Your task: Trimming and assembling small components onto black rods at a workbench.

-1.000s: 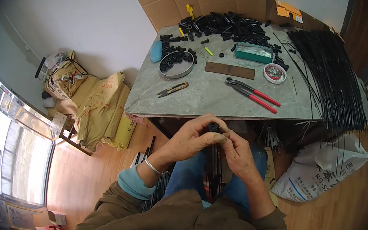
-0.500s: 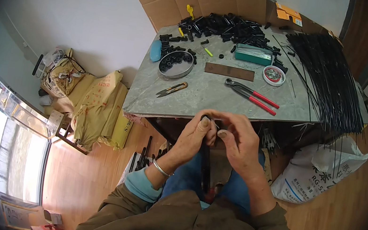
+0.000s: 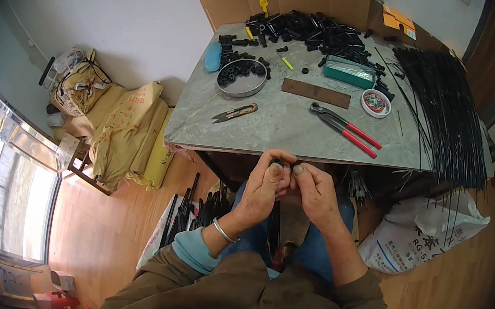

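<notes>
My left hand [image 3: 260, 190] is wrapped round the upper end of a long black rod [image 3: 274, 235] in front of the table's near edge. The rod hangs down between my knees. Close against its top, my right hand [image 3: 316, 197] pinches thumb and fingers together beside the left thumb. Whatever sits in that pinch is too small and covered to make out. On the grey table [image 3: 194, 124] beyond my hands lie red-handled pliers [image 3: 346, 131], thread snips [image 3: 236, 113], a flat brown bar [image 3: 315, 93] and a round metal tin [image 3: 240, 88] with black rings.
Black tubular parts [image 3: 308, 29] are heaped at the back against cardboard. A bundle of black rods [image 3: 445, 114] overhangs the right edge, above a white sack [image 3: 416, 244]. A green box [image 3: 349, 72] and a white round dish [image 3: 375, 103] stand nearby. More black rods [image 3: 191, 207] lie left of my legs.
My right hand has come down and left against the left hand, its fingers closing from a loose curve into a pinch. The left hand keeps its hold, and the view has shifted slightly.
</notes>
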